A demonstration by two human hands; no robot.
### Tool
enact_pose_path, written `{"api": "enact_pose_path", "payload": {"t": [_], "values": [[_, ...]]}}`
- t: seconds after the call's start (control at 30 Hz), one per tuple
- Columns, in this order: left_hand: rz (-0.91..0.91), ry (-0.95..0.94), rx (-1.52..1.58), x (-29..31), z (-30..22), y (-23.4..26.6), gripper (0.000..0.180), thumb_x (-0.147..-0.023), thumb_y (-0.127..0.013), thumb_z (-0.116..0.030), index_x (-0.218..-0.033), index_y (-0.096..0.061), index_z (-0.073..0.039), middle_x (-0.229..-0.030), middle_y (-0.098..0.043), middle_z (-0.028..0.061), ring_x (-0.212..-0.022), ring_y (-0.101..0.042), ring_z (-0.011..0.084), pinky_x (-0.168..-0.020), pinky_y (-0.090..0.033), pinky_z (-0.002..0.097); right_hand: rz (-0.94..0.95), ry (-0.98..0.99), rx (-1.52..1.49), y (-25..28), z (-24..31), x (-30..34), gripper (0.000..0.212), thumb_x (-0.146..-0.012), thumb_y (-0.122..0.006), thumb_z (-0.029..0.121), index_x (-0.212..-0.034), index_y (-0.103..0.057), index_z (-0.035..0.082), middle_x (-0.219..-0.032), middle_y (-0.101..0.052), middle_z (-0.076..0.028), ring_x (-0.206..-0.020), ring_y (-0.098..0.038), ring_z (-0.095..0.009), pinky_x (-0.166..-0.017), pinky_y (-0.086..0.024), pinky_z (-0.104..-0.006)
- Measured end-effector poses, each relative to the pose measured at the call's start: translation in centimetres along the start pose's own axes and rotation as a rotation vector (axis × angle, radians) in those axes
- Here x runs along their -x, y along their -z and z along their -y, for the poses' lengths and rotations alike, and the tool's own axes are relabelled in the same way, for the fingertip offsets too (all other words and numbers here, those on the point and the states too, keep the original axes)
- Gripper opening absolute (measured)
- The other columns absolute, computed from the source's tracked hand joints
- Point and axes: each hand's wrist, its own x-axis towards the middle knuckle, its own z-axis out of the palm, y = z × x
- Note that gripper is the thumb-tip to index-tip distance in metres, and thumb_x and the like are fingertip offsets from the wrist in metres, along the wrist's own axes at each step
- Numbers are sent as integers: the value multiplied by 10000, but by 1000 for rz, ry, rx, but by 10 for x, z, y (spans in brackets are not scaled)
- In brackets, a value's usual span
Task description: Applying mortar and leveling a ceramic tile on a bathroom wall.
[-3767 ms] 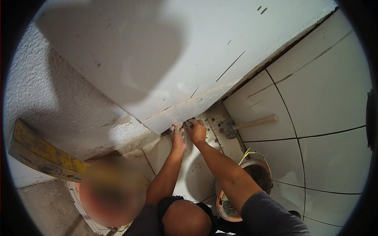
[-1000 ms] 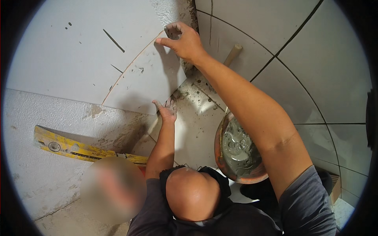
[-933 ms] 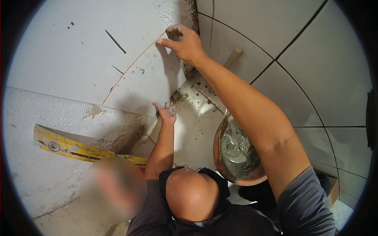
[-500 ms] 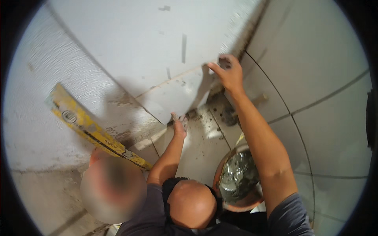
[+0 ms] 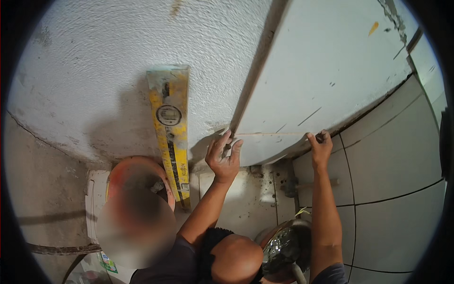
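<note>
My left hand (image 5: 223, 158) is raised at the left end of the joint between a large white wall tile (image 5: 307, 80) and the narrower tile strip (image 5: 265, 150) below it. Its thumb and fingers are spread, fingertips at the tile edge. At the joint's right end is my right hand (image 5: 321, 149), fingers curled toward the thumb by the wall corner; whatever they pinch is too dark to make out. A yellow spirit level (image 5: 177, 146) leans upright against the rough white wall, left of my left hand.
An orange bucket (image 5: 142, 163), partly blurred, stands at the left. Wet grey mortar fills a bucket (image 5: 283, 251) near my right forearm. A hammer (image 5: 289, 188) with a wooden handle lies by the tiled right wall (image 5: 392, 161). Crumbs dot the floor tiles (image 5: 231, 191).
The view has swung left, showing more rough wall. My left hand has moved up from the strip's lower edge to the joint's left end. My right hand stays near the joint's right end.
</note>
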Motion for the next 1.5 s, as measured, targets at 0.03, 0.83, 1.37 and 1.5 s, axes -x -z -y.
{"api": "enact_pose_path", "payload": {"t": [0.03,0.83,1.37,1.5], "values": [[9,-50,-8,-6,2,-2,269,-713,-725,-73,-950,-619,-4,-780,-586,79,-691,-551,179,-600,-441,277,-28,-5,5,1,0,-1,299,-707,-762,126,-818,-503,25,-705,-490,26,-658,-445,-60,-604,-384,-196],[62,-122,23,-18,12,-5,254,-692,-756,-127,-860,-608,-7,-783,-595,101,-687,-584,207,-608,-473,279,16,34,23,3,-27,-8,389,-678,-788,193,-791,-453,30,-695,-402,40,-663,-373,-68,-612,-353,-199],[174,214,74,48,6,12,367,-747,-720,-193,-988,-496,-30,-938,-508,86,-771,-478,166,-674,-399,288,-254,48,192,6,8,20,414,-682,-783,220,-898,-501,6,-735,-491,-9,-687,-441,-95,-649,-398,-230],[175,1141,345,128,79,-28,343,-759,-706,-200,-1000,-522,-41,-894,-539,38,-764,-496,108,-665,-410,245,-141,-206,102,-20,2,67,694,-631,-809,279,-1123,-430,-32,-982,-499,-117,-878,-466,-185,-801,-399,-302]]}}
